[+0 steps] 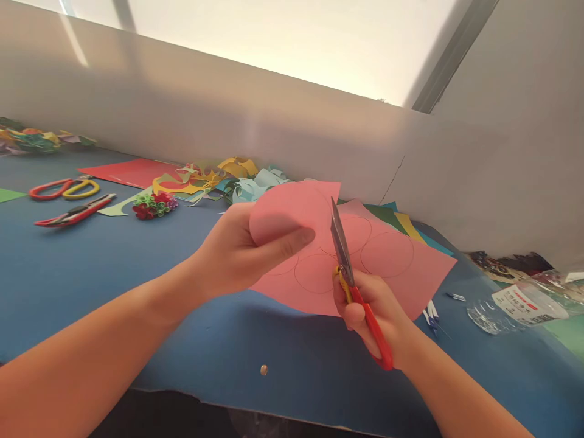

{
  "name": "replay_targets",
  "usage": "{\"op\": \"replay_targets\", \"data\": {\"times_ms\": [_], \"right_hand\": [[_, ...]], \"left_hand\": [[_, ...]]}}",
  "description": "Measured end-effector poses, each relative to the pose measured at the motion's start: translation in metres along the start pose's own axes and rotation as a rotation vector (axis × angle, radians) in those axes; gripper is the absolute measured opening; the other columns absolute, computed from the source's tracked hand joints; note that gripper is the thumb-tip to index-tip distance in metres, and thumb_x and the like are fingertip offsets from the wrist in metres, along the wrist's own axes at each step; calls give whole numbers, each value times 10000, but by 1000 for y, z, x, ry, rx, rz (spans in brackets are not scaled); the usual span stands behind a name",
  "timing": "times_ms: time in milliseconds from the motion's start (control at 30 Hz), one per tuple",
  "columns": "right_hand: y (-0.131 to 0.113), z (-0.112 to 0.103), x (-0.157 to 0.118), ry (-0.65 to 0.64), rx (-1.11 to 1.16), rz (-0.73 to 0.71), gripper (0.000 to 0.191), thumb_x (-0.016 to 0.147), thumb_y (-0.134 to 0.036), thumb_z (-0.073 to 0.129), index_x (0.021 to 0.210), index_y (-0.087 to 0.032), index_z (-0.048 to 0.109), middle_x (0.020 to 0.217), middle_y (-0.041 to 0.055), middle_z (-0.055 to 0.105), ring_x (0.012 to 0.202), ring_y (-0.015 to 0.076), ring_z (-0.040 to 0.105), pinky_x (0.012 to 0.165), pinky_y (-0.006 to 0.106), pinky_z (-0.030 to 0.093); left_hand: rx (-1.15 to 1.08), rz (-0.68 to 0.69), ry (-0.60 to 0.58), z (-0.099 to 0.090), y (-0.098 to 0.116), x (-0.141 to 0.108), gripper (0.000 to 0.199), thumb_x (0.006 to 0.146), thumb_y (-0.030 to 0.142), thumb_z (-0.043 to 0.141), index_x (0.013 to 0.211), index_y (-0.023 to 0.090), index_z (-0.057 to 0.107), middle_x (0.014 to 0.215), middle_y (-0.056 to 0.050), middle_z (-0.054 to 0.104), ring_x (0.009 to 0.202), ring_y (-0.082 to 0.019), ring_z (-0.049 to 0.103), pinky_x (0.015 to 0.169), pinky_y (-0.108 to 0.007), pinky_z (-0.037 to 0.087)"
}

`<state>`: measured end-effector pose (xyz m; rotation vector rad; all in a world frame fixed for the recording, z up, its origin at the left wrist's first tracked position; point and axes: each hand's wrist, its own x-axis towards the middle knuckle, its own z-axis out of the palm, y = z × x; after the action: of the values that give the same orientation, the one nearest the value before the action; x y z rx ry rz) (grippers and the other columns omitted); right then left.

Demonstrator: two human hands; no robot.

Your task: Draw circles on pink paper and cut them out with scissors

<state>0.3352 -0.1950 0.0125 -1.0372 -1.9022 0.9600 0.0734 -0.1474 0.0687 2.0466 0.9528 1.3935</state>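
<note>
Scissors (pixel 345 274) stand blades-up in the right hand (pixel 376 307), its fingers wrapped around the red and yellow handles, beside curled pink paper (pixel 292 204). The left hand (pixel 249 252) pinches that paper — thumb in front, fingers mostly hidden behind — over a circle-marked pink sheet (pixel 387 289) above the blue table (pixel 205 347); whether the two pinks join, I cannot tell. Red-handled pliers (pixel 84 211) lie well left, a clear bottle (pixel 524 304) right.

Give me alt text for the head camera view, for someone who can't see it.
Left hand holding pink paper drawn with circles, right hand holding scissors, blades up, over a blue table. Colored paper scraps lie behind; other scissors and a red-handled tool at left.
</note>
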Motion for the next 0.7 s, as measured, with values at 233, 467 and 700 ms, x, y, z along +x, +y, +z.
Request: {"op": "replay_targets", "data": {"times_ms": [233, 467, 700], "right_hand": [[-3, 1, 1, -19, -5, -19, 695, 923, -912, 536, 803, -233, 450, 754, -38, 369, 676, 152, 292, 592, 316, 257], [-8, 3, 2, -39, 44, -22, 641, 955, -851, 574, 806, -243, 436, 761, -40, 329, 672, 154, 261, 582, 317, 231], [-7, 5, 3, -35, 140, 20, 680, 881, -886, 642, 788, -245, 434, 748, -48, 310, 644, 140, 250, 524, 293, 240]], "left_hand": [[-138, -12, -181, 2, 7, -1, 535, 963, 348, 700, 587, 205, 347, 620, 37, 288, 584, -104, 296, 479, -246, 272], [-182, -20, -223, 2, 8, -3, 549, 972, 334, 693, 605, 213, 303, 624, 38, 253, 584, -108, 265, 476, -263, 241], [-196, 21, -263, 2, 7, -2, 539, 995, 335, 682, 624, 214, 311, 631, 43, 266, 586, -101, 277, 471, -249, 260]]}}
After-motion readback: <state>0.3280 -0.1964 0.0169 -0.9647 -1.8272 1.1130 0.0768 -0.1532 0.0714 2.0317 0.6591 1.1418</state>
